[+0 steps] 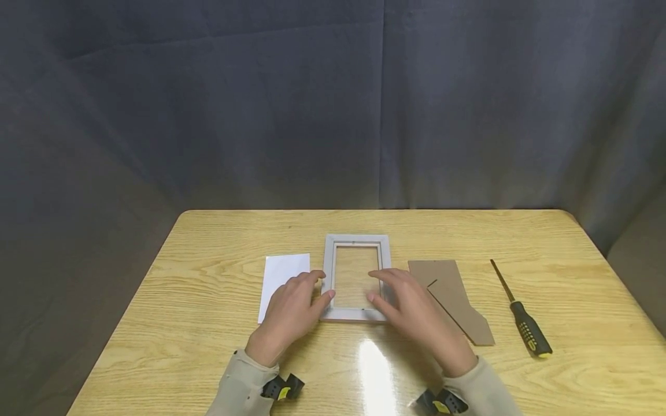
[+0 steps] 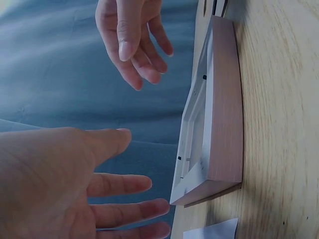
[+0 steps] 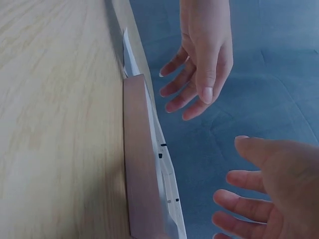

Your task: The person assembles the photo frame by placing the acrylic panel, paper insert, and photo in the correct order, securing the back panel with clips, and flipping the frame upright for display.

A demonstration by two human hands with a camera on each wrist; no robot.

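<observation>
A whitish picture frame lies flat on the table, its recessed side facing up and small dark tabs along its inner edge. My left hand hovers by the frame's left side, fingers spread and holding nothing. Over the right side hangs my right hand, its fingers also loose and apart. In the left wrist view a gap shows between the left hand and the frame. The right wrist view likewise shows the right hand clear of the frame.
Left of the frame lies a white sheet, partly behind the left hand. To the right is a brown backing board with an angled stand piece. A screwdriver with a black and yellow handle lies farther right on the wooden table.
</observation>
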